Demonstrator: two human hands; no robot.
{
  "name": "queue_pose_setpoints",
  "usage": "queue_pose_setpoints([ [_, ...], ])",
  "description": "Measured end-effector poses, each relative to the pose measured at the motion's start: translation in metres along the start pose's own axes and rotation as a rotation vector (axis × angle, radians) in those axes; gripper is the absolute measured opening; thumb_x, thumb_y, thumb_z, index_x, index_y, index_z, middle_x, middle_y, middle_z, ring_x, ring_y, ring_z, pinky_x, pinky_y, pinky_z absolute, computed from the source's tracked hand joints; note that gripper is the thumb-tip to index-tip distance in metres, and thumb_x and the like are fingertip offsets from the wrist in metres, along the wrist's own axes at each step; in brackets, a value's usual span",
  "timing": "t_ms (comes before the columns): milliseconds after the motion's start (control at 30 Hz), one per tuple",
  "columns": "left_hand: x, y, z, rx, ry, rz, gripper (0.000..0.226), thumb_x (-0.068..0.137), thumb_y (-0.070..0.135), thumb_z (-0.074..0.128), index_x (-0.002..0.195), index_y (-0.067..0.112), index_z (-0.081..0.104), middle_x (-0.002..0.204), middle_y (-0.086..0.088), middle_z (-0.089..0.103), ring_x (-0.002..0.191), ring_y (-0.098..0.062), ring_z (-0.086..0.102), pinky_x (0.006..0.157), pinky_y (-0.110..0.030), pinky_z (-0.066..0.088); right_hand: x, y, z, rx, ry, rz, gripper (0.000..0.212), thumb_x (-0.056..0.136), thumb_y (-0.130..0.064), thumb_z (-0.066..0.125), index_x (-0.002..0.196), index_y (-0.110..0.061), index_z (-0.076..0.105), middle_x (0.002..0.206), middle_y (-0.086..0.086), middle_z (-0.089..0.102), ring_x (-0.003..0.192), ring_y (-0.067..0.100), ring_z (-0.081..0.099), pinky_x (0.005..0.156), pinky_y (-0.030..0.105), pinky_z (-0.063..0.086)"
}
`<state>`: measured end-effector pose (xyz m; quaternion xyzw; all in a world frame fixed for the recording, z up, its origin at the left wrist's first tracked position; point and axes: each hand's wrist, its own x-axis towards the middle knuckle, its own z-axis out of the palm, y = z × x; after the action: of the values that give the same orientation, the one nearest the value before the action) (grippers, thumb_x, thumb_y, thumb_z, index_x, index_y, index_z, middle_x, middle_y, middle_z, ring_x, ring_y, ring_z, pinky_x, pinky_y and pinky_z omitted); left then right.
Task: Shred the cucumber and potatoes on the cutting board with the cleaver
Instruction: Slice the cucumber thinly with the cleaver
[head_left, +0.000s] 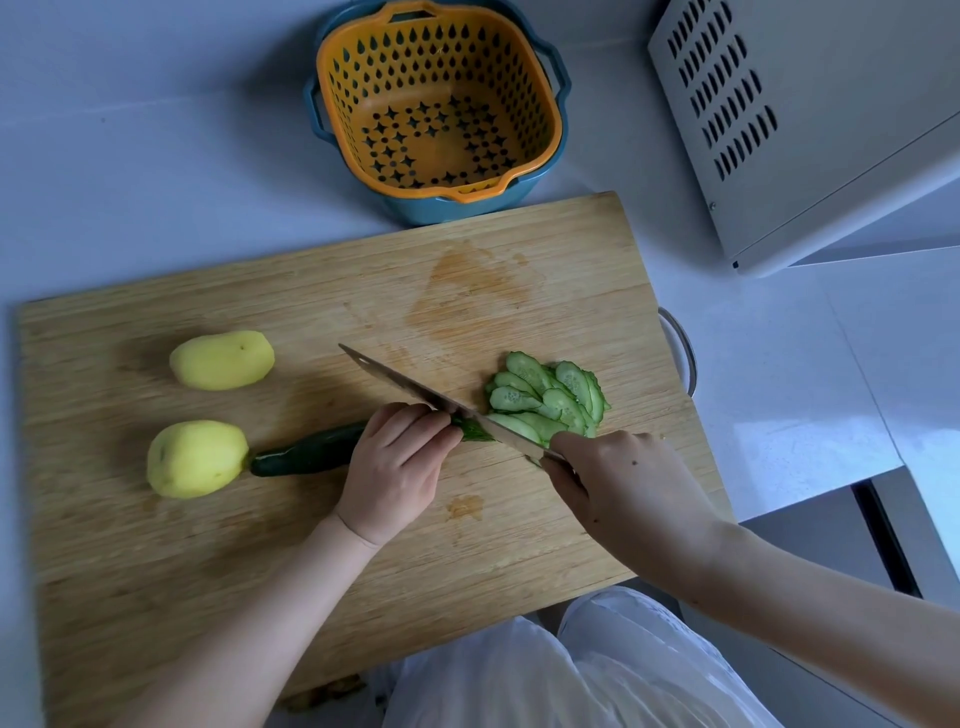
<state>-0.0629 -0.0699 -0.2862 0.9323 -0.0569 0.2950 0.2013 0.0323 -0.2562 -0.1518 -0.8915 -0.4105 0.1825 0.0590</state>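
One board on white counter — left hand grips cucumber, right hand cleaver.

The cutting board lay on the counter. On its left part sat the farther potato and, before it, the nearer potato, which touched the left end of the cucumber. The left hand rested on the cucumber's right part. The cleaver, held by the right hand, crossed the cucumber just right of that hand. Cucumber slices lay right of the blade. A basket stood behind the board, a vented appliance to the rear right
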Motion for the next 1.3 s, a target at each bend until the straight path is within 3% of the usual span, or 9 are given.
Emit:
queue_pose_setpoints([
  [167, 0.000, 0.000, -0.001, -0.008, -0.018, -0.006, 0.013, 0.084, 0.004, 0.062, 0.095, 0.011, 0.061, 0.090, -0.009, 0.070, 0.093, -0.022, 0.055, 0.086, -0.036, 0.045, 0.001, 0.006, 0.005, 0.027, 0.003, 0.031, 0.032, 0.085, -0.022, 0.063, 0.061, -0.021, 0.041, 0.044, -0.012, 0.023, 0.032, 0.010, 0.021, 0.036, 0.014, 0.007],
  [267, 0.000, 0.001, -0.002, 0.004, -0.044, -0.014, 0.012, 0.083, 0.003, 0.061, 0.085, 0.006, 0.073, 0.089, -0.010, 0.072, 0.095, -0.022, 0.055, 0.087, -0.036, 0.044, 0.012, 0.001, 0.011, 0.038, -0.016, 0.007, 0.027, 0.094, -0.026, 0.049, 0.068, -0.022, 0.039, 0.048, -0.012, 0.024, 0.038, 0.004, 0.023, 0.039, 0.019, 0.013],
  [333, 0.000, 0.001, -0.004, 0.006, -0.057, -0.022, 0.016, 0.084, 0.003, 0.059, 0.082, 0.005, 0.075, 0.090, -0.010, 0.072, 0.097, -0.022, 0.055, 0.088, -0.036, 0.044, 0.023, -0.005, 0.020, 0.075, -0.066, 0.020, 0.025, 0.097, -0.026, 0.042, 0.072, -0.021, 0.041, 0.052, -0.009, 0.031, 0.041, 0.009, 0.028, 0.040, 0.022, 0.017],
  [433, 0.001, 0.002, -0.005, 0.003, -0.067, -0.033, 0.018, 0.085, 0.002, 0.058, 0.082, 0.005, 0.075, 0.091, -0.010, 0.072, 0.099, -0.022, 0.056, 0.089, -0.037, 0.045, 0.032, -0.007, 0.033, 0.161, -0.007, 0.025, 0.028, 0.090, -0.019, 0.056, 0.066, -0.020, 0.040, 0.049, -0.006, 0.034, 0.037, 0.017, 0.029, 0.036, 0.020, 0.014],
  [633, 0.003, 0.002, -0.005, 0.000, -0.057, -0.029, 0.016, 0.084, 0.001, 0.059, 0.082, 0.004, 0.075, 0.088, -0.010, 0.072, 0.093, -0.021, 0.055, 0.087, -0.034, 0.044, 0.013, 0.001, 0.018, 0.146, 0.070, 0.034, 0.030, 0.088, -0.024, 0.053, 0.062, -0.020, 0.040, 0.044, -0.012, 0.026, 0.032, 0.010, 0.023, 0.034, 0.019, 0.014],
  [933, 0.003, 0.002, -0.005, 0.001, -0.053, -0.018, 0.014, 0.084, 0.002, 0.061, 0.080, 0.004, 0.075, 0.087, -0.010, 0.072, 0.093, -0.021, 0.055, 0.087, -0.035, 0.045, 0.007, 0.003, 0.005, 0.067, -0.014, 0.018, 0.036, 0.085, -0.022, 0.060, 0.063, -0.023, 0.032, 0.045, -0.012, 0.018, 0.033, 0.009, 0.018, 0.035, 0.015, 0.009],
  [1100, 0.002, 0.002, -0.006, -0.006, -0.054, -0.023, 0.021, 0.088, 0.004, 0.056, 0.081, 0.004, 0.075, 0.088, -0.010, 0.072, 0.095, -0.021, 0.055, 0.087, -0.036, 0.046, 0.027, -0.008, 0.020, 0.054, -0.116, 0.016, 0.024, 0.098, -0.026, 0.038, 0.076, -0.018, 0.040, 0.057, -0.004, 0.038, 0.045, 0.016, 0.034, 0.041, 0.025, 0.019],
  [1200, 0.002, 0.002, -0.007, -0.009, -0.052, -0.028, 0.022, 0.090, 0.003, 0.055, 0.082, 0.004, 0.075, 0.089, -0.010, 0.072, 0.098, -0.021, 0.056, 0.089, -0.036, 0.046, 0.038, -0.011, 0.027, 0.127, -0.109, 0.032, 0.021, 0.098, -0.026, 0.040, 0.078, -0.017, 0.041, 0.061, -0.002, 0.042, 0.053, 0.024, 0.042, 0.041, 0.026, 0.022],
  [1300, 0.003, 0.003, -0.007, -0.018, -0.045, -0.026, 0.019, 0.086, 0.001, 0.057, 0.081, 0.004, 0.075, 0.088, -0.010, 0.072, 0.096, -0.021, 0.056, 0.090, -0.035, 0.046, 0.034, -0.004, 0.024, 0.195, -0.095, 0.062, 0.023, 0.096, -0.026, 0.043, 0.078, -0.014, 0.046, 0.058, -0.003, 0.040, 0.051, 0.022, 0.041, 0.043, 0.026, 0.024],
])
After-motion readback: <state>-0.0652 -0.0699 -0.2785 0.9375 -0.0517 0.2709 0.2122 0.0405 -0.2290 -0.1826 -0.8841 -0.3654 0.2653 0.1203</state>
